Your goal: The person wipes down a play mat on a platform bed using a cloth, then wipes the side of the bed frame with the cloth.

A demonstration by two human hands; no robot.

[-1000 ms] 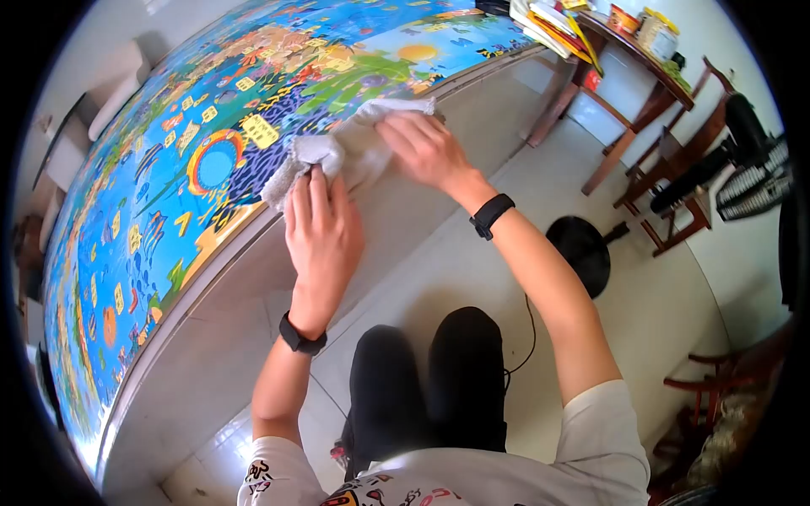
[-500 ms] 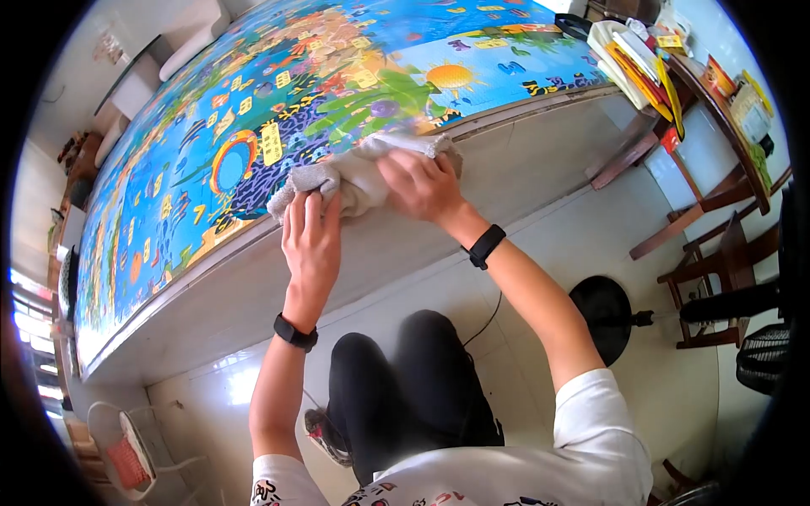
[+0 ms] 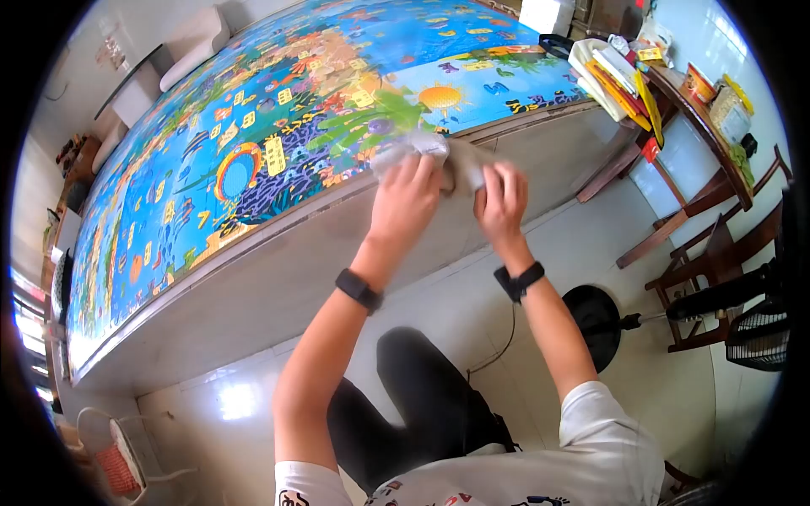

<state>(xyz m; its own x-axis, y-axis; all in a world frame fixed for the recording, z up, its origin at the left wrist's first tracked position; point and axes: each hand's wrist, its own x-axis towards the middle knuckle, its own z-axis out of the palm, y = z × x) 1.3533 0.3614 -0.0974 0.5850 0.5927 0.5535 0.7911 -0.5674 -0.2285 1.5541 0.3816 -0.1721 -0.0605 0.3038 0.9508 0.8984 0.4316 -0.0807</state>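
Observation:
A greyish-white cloth [image 3: 461, 166] is bunched at the front edge of a raised platform, partly blurred by motion. My left hand [image 3: 407, 196] has its fingers curled over the cloth's left part, at the platform's edge. Off to the right, my right hand [image 3: 504, 201] pinches the other end, which hangs just in front of the edge. Under the cloth's left part lies a colourful sea-life mat [image 3: 337, 110] that covers the platform top. Both wrists wear black bands.
A dark wooden table [image 3: 675, 93] with bags, a tub and a jar stands at the right. Below it are a wooden chair [image 3: 717, 261] and a fan [image 3: 759, 333] with a round black base [image 3: 593, 325]. A white chair [image 3: 126, 455] is at lower left.
Both hands have moved right along the platform's edge with the cloth. My right hand has come off the mat and lifted its end of the cloth away from the edge.

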